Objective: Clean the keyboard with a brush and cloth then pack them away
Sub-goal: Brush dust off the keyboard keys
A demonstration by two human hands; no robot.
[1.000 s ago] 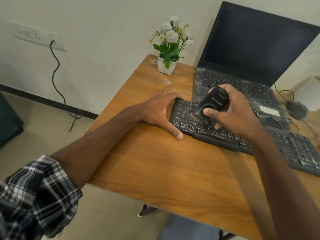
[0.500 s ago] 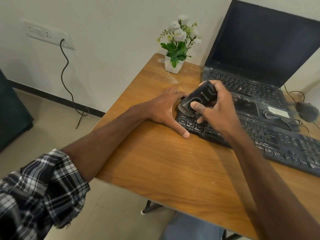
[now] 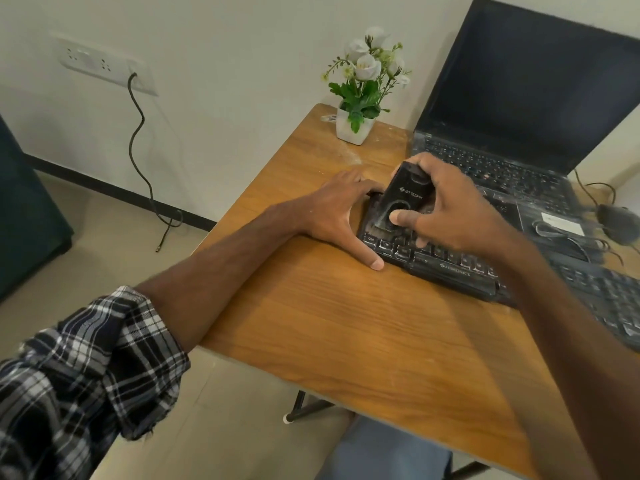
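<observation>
A black external keyboard (image 3: 457, 268) lies on the wooden table (image 3: 346, 327), running from the centre to the right edge. My right hand (image 3: 450, 213) grips a black brush (image 3: 401, 199) with white lettering, its bristles down on the keys at the keyboard's left end. My left hand (image 3: 341, 216) lies flat on the table with its fingers spread around the keyboard's left end, thumb along the front edge, bracing it. No cloth is in view.
An open black laptop (image 3: 526, 109) stands behind the keyboard. A white pot of flowers (image 3: 360, 95) sits at the table's far corner. A dark mouse with cable (image 3: 616, 223) lies at right. A wall socket (image 3: 100, 64) with a hanging cable is at left.
My right hand has swept the brush leftward along the keys to the keyboard's left end and tipped it more upright. My left hand has kept its place.
</observation>
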